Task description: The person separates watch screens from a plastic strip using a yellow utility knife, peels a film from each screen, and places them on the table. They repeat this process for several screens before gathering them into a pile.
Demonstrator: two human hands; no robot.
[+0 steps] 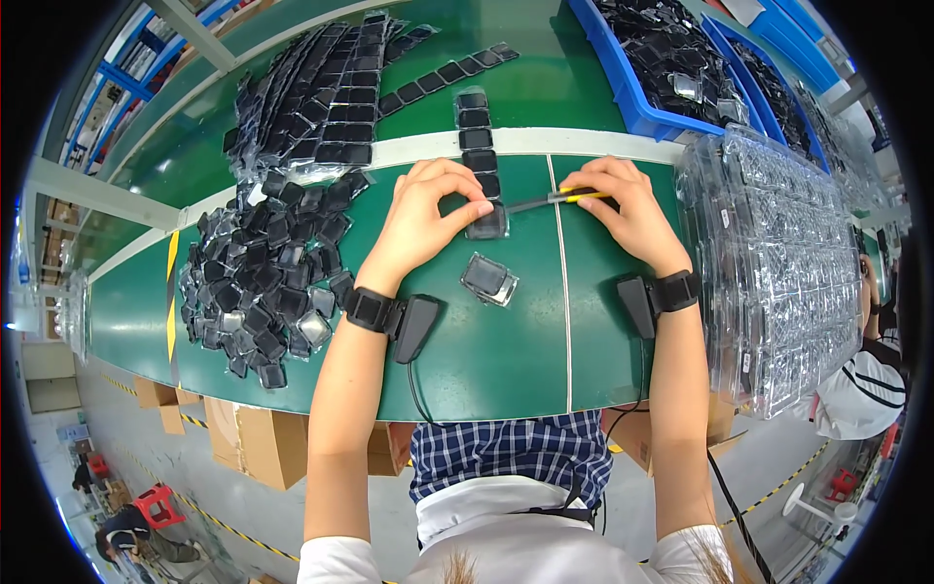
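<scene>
A strip of black square pieces in clear plastic pouches [477, 138] lies lengthwise before me on the green bench. My left hand [423, 216] pinches its near end between thumb and index finger. My right hand [630, 206] grips yellow-handled scissors [533, 202]. Their grey blades point left, with the tips beside the strip near my left thumb. Whether the blades touch the plastic, I cannot tell. One single pouch [488, 280] lies apart, nearer to me than the strip. To the left of my left hand is a heap of loose single pouches [268, 273].
Many uncut strips [345, 92] are stacked at the far left, one lying slantwise beside them. Blue bins [637, 112] of black pieces stand at the far right. Clear plastic trays [778, 263] are stacked right of my right hand. Devices with cables are strapped to both wrists.
</scene>
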